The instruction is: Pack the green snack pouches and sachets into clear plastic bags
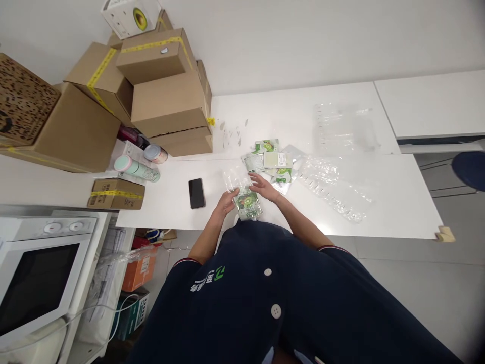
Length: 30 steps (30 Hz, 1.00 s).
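Observation:
A clear plastic bag (234, 178) lies close to my body at the table's front edge, with a green-and-white packet (248, 202) inside its lower part. My left hand (227, 202) grips the bag's left side, thumb on top. On the other side, my right hand (263, 187) is at the bag's upper right with its fingers stretched out and apart; whether they touch the plastic is hard to tell. Just beyond my right hand lies a loose pile of similar green and white packets (266, 146), with a pale labelled packet (277, 160) on top.
Clear air-cushion sleeves (333, 197) and another flat clear sheet (344, 129) lie to the right on the white table (394, 202). A black phone (196, 193) is on the left. Cardboard boxes (170, 103), a mint bottle (136, 168) and a microwave (38, 278) stand further left.

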Tool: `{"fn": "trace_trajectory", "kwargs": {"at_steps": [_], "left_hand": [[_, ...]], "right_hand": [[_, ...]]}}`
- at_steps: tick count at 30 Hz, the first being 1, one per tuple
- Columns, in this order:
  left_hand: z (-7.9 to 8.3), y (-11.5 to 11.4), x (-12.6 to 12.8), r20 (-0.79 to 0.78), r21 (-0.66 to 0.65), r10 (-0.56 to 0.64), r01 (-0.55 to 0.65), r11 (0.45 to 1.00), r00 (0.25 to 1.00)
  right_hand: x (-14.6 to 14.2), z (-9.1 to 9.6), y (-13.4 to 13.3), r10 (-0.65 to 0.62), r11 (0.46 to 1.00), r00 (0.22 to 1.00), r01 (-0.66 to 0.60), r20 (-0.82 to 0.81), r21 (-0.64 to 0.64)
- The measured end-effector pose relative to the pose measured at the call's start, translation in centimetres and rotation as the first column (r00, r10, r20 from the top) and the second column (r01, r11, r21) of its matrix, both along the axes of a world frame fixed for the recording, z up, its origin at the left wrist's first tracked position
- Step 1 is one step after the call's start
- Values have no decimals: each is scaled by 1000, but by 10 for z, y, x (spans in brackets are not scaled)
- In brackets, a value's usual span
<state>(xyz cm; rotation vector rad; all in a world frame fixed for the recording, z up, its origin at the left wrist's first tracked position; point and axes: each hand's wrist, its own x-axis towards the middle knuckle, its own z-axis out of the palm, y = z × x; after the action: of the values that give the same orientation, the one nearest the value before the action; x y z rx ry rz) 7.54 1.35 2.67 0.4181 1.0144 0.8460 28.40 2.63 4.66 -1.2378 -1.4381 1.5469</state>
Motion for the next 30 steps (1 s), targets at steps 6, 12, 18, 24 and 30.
{"fn": "trace_trajectory", "kwargs": {"at_steps": [6,12,18,24,30], "left_hand": [[19,2,8,-37,38,-76,78,996,996],[22,-7,18,-243,280,156,-85,956,957],[9,-4,4,-333,201,-51,123,972,942],[-7,-11,-20,-415,82,-210,267,960,885],[-29,-20,-22,-285,131,-29,69,989,958]], "right_hand": [[-12,-1,7,-57,996,998,55,-28,-64],[-1,-3,7,-113,979,987,131,117,-155],[6,-3,5,67,994,901,-98,428,50],[-9,-23,0,91,996,972,-91,216,-11],[-38,-39,17,-184,943,982,187,37,-275]]}}
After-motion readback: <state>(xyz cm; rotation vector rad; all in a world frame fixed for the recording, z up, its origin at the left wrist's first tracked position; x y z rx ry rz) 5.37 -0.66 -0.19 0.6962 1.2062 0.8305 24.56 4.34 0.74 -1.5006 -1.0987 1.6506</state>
